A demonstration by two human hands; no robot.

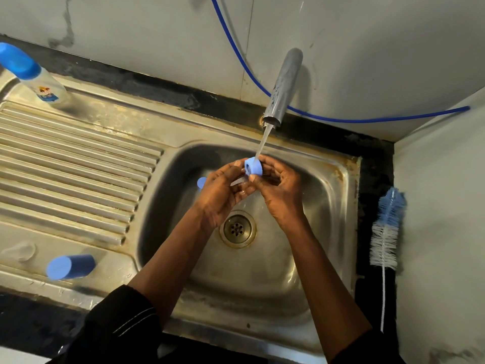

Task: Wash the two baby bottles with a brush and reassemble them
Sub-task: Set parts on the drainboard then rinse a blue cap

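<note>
Water from the tap (283, 85) is run onto a blue collar ring (253, 167), which is pinched between the fingers of the left hand (223, 198) and the right hand (278, 190) over the sink (262, 271) at frame centre. One capped bottle (34, 77) is seen at the upper left, a blue cap (70, 266) on the draining surface (65, 164) at lower left, and the brush (387, 229) at the right edge.

Blue collar ring (253, 166), blue-and-white bristled brush (388, 227), blue cap (70, 266).
</note>
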